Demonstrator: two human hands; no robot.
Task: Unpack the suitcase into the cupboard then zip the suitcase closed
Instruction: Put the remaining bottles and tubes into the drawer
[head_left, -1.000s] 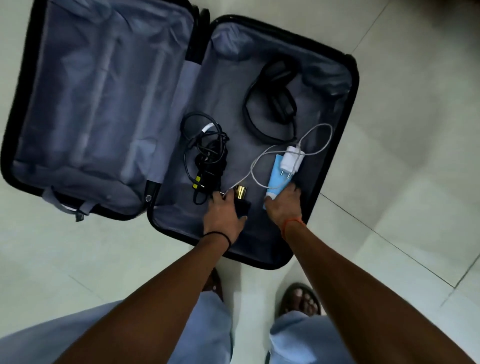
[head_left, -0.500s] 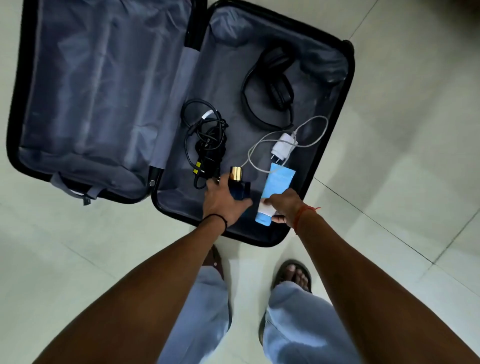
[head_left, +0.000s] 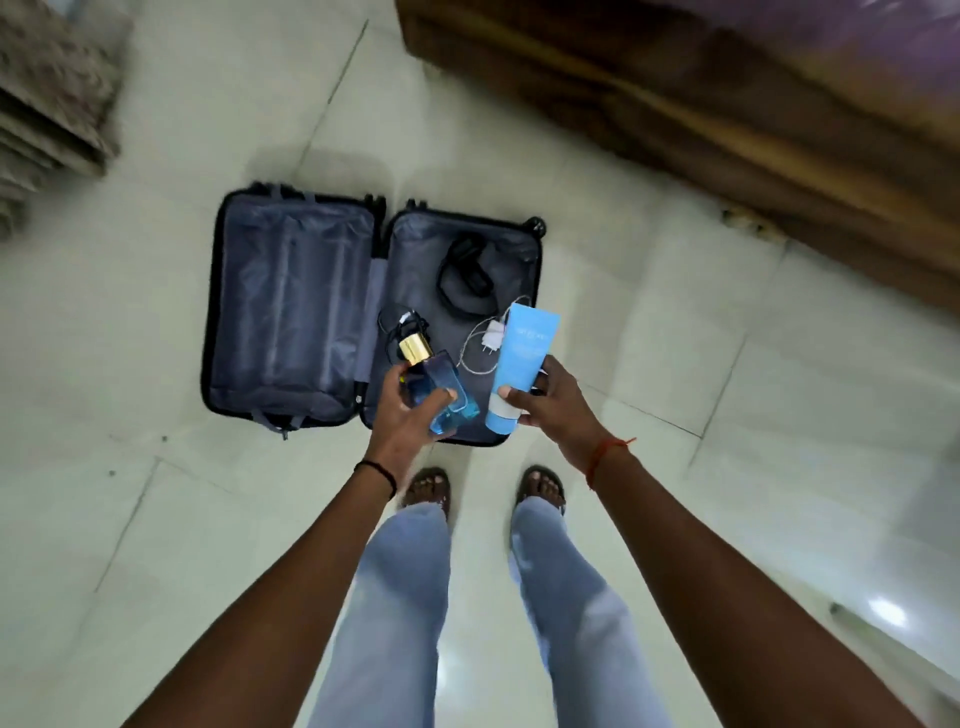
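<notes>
Left hand (head_left: 402, 415) gripping blue perfume bottle (head_left: 439, 395), fingers wrapped round the glass body, thumb across the front. Gold cap (head_left: 414, 347) pointing up and away, so long axis running away from the palm, tilted slightly left. Right hand (head_left: 548, 402) pinching light-blue tube (head_left: 522, 364) near its white cap (head_left: 503, 418), thumb in front, fingers behind. Tube's long axis running away from the hand, crimped end far and leaning right, cap end near.

Both items lifted clear, hovering over the near edge of the open suitcase (head_left: 291, 317) lying flat on the tiled floor (head_left: 156, 519). Both hands level and about equally near it; neither free.

Remaining in the right half: black headphones (head_left: 465, 280) toward the far end, white charger (head_left: 491, 338) with looped white cable showing between the two hands, black cable bundle (head_left: 402, 325) partly hidden behind the gold cap. Left half looking empty under its zipped grey lining.

Cupboard not identifiable here. Brown wooden furniture (head_left: 727, 104) lying far right, well apart from the suitcase, heavily blurred; cannot tell if that is the target. Likely next: carrying both items off, probably a turn.

Labels: faint pale print on the upper tube face, too blurred to read. No brand legible on bottle or suitcase.
</notes>
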